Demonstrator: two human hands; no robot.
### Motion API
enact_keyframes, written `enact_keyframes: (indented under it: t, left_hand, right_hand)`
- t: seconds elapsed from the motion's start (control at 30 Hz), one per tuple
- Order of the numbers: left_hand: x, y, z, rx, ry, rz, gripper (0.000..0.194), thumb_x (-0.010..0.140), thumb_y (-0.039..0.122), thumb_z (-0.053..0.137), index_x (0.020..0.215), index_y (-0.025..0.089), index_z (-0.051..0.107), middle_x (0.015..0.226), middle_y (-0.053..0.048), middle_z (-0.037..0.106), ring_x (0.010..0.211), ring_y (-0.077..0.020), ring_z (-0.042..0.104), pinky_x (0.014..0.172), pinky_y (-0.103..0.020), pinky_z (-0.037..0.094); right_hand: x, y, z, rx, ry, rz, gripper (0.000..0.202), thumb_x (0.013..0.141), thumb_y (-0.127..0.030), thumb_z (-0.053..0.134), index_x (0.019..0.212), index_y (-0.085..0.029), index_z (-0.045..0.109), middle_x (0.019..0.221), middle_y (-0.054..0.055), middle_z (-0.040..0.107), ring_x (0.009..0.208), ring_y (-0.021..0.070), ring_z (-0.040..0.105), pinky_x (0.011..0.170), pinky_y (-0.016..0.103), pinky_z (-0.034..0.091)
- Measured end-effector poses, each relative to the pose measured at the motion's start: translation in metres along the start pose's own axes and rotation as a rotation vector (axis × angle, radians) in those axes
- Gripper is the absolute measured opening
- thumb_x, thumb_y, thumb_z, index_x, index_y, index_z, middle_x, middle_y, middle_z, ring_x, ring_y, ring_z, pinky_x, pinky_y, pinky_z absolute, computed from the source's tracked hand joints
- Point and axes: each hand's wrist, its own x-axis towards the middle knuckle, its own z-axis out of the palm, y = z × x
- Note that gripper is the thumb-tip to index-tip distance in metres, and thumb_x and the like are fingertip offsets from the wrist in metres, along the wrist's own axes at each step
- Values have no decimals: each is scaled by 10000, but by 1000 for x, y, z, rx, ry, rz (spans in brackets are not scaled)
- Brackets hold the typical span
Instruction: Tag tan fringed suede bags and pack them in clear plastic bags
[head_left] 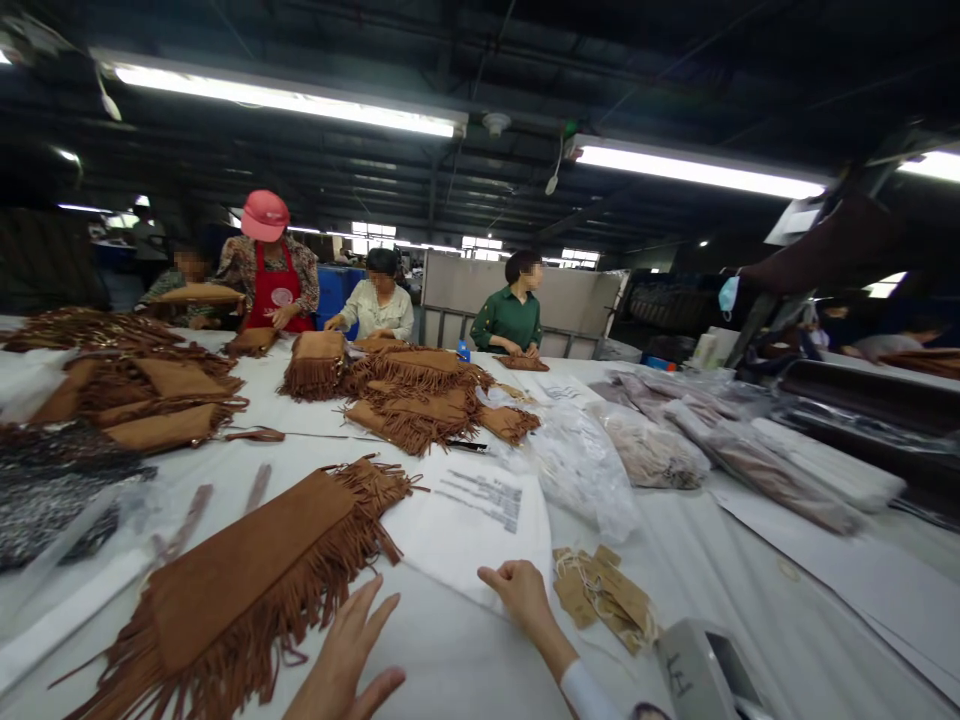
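Brown suede with long fringes (255, 560) lies flat on the white table at the left front. My left hand (346, 655) is beside its fringed edge, fingers spread and holding nothing. Right of it, my right hand (521, 597) is over the lower edge of a white printed bag (472, 510), its fingers curled together; whether anything thin is between them is too small to tell. Tan cardboard tags with pale strings (606, 597) lie just right of my right hand.
Fringed brown pieces (424, 395) are piled farther back. Clear plastic bags (585, 465) lie right of centre. A grey device (709, 670) stands at the front right. Several people work across the table, one in a red apron (276, 290).
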Motion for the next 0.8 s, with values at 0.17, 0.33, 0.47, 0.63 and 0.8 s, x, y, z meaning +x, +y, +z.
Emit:
enact_keyframes:
  t: [0.17, 0.33, 0.47, 0.63, 0.8]
  left_hand:
    - [80, -5, 37, -71, -123, -26, 524, 915, 402, 470, 1406, 241, 385, 1505, -136, 349, 1382, -269, 335, 1096, -472, 372]
    - [136, -5, 60, 67, -379, -77, 695, 860, 518, 530, 1432, 177, 333, 1494, -207, 332, 1380, -335, 317, 1098, -506, 315]
    - [166, -2, 68, 149, -441, -124, 729, 850, 541, 529, 1436, 164, 315, 1268, -225, 570, 1203, -367, 517, 1039, -571, 305]
    - [194, -10, 72, 208, -464, -137, 350, 953, 307, 346, 1056, 160, 647, 954, -170, 698, 962, -311, 645, 926, -526, 381]
    - [207, -22, 75, 209, -476, -161, 352, 953, 288, 342, 950, 139, 661, 924, -164, 693, 905, -272, 651, 829, -423, 443]
  right_hand:
    - [24, 7, 16, -55, -39, 11, 119, 589, -199, 712, 694, -174, 663, 712, 27, 682, 673, 174, 619, 595, 240, 395]
    - [37, 12, 23, -70, -39, -33, 190, 788, -236, 525, 626, -186, 610, 664, 30, 664, 666, 166, 607, 597, 244, 377]
    - [53, 16, 22, -69, 30, -99, 278, 891, -279, 389, 685, -198, 556, 708, 37, 661, 684, 169, 597, 625, 255, 390]
    - [61, 21, 23, -87, 113, -158, 346, 957, -342, 265, 778, -220, 534, 694, 30, 639, 644, 192, 590, 631, 290, 395]
    - [48, 15, 20, -234, 122, -318, 262, 827, -423, 626, 981, -225, 553, 869, 41, 658, 818, 230, 617, 731, 311, 426]
